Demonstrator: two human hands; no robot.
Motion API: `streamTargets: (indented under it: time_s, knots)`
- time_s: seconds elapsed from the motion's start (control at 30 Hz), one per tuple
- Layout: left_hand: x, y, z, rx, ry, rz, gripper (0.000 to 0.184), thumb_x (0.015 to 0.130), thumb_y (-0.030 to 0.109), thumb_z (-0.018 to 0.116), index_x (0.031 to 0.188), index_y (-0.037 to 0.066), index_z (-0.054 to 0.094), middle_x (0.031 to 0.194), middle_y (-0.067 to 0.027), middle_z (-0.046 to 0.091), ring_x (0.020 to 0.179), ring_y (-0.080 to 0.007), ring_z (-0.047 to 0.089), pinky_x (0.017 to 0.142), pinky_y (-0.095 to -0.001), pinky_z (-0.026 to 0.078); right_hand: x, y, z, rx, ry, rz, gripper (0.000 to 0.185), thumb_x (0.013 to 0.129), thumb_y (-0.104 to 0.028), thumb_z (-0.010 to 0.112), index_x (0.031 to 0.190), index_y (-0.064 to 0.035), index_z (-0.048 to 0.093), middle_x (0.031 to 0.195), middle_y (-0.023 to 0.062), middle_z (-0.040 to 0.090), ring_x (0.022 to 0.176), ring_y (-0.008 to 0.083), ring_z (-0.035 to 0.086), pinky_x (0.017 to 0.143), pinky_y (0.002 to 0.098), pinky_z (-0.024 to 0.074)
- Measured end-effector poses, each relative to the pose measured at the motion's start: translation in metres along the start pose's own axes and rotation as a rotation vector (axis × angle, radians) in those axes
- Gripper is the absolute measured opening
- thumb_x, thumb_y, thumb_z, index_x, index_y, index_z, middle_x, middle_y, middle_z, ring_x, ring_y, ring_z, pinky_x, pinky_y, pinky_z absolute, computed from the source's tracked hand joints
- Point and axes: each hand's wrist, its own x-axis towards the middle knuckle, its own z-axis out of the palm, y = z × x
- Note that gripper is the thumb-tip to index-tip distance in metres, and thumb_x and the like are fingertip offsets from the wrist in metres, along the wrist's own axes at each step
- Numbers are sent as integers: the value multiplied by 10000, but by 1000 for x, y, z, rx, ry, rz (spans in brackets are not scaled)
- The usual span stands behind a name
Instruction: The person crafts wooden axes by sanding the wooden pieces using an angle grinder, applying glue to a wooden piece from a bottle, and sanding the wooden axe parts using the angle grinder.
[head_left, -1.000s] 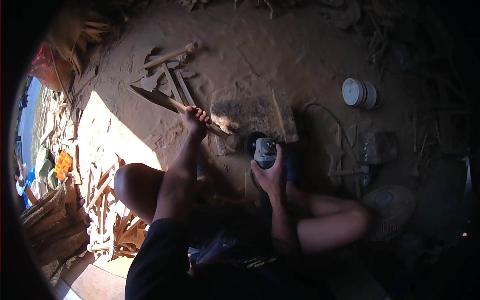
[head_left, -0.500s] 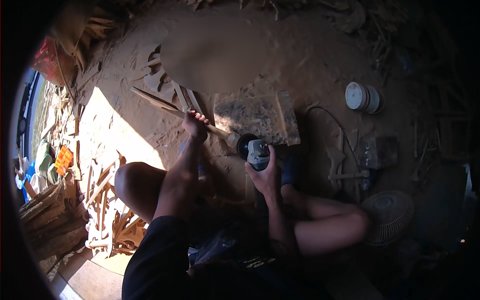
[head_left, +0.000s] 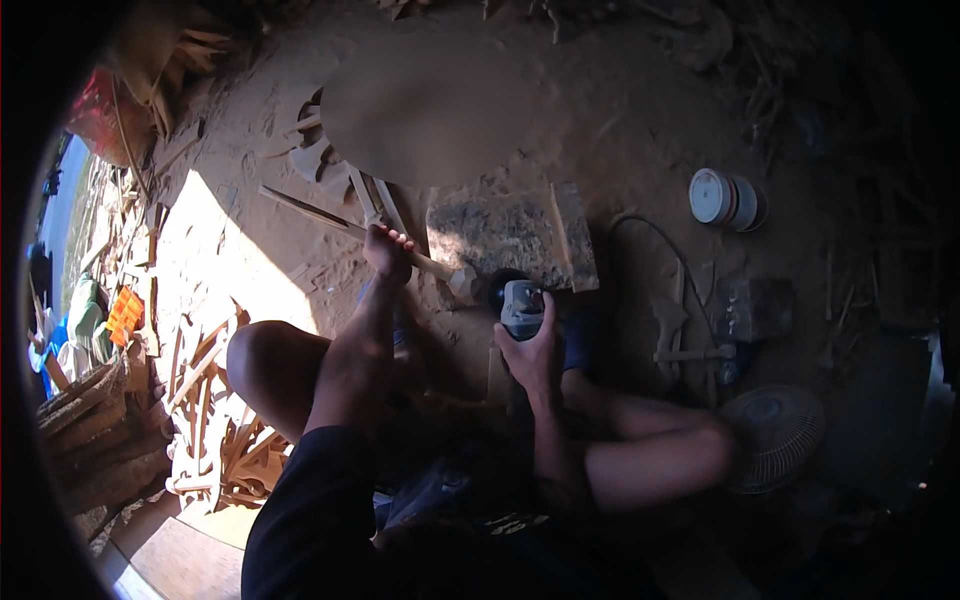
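Observation:
My left hand (head_left: 388, 252) is wrapped round a long carved wooden piece (head_left: 434, 268). Its split, narrow end points to the upper left, and its thicker knob end (head_left: 464, 284) points toward the tool. In my right hand (head_left: 530, 356) is a grey angle grinder (head_left: 521, 308), its dark round disc (head_left: 502, 284) facing the knob end with a small gap between them. A weathered wooden block (head_left: 505, 228) lies on the ground just beyond the disc.
Carved wooden pieces (head_left: 318, 160) lie beyond my left hand. A pale bucket (head_left: 712, 197) lies at the right, near a dark cable (head_left: 668, 246). A round fan (head_left: 770, 440) sits by my right knee. Wood scraps (head_left: 215, 430) are heaped at left.
The grinder has shifted slightly right, away from the wooden piece, opening a small gap at the disc. The wooden piece has shifted slightly left with my left hand.

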Motion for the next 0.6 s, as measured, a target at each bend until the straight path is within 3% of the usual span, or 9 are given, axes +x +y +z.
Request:
streamTargets:
  time_s: [0.13, 0.23, 0.33, 0.47, 0.6]
  knots:
    - [5, -9, -39, -15, 147, -66, 142, 907, 213, 524, 852, 119, 434, 588, 2, 335, 457, -136, 351, 416, -308, 370, 2, 2, -4, 22, 78, -72, 919, 740, -315, 850, 1471, -12, 384, 1264, 271, 636, 1154, 392, 645, 976, 441, 506]
    - [33, -20, -85, -267, 288, -267, 178, 927, 208, 495, 807, 139, 382, 598, 17, 324, 444, -123, 344, 406, -294, 367, 1, 1, -7, 43, 75, -96, 920, 743, -317, 857, 1470, -6, 386, 1275, 260, 626, 1162, 357, 639, 993, 425, 496]
    - [38, -25, -88, -426, 278, -250, 172, 930, 178, 472, 801, 135, 367, 597, 17, 319, 439, -124, 321, 397, -279, 358, 2, 4, -5, 64, 64, -139, 926, 744, -326, 862, 1468, 1, 388, 1268, 253, 625, 1161, 340, 635, 998, 418, 491]
    - [41, -30, -75, -312, 309, -223, 91, 942, 170, 423, 935, 106, 357, 687, 0, 315, 500, -132, 310, 430, -282, 360, 0, -4, -4, 114, -21, -107, 934, 736, -326, 873, 1462, 12, 390, 1277, 258, 619, 1173, 346, 627, 1001, 418, 487]
    - [38, -32, -75, -321, 343, -204, 116, 932, 183, 445, 921, 110, 355, 685, -2, 296, 510, -136, 312, 439, -288, 359, 7, 6, 6, 79, -28, -154, 924, 744, -323, 877, 1453, 19, 393, 1242, 238, 626, 1136, 312, 632, 992, 405, 487]
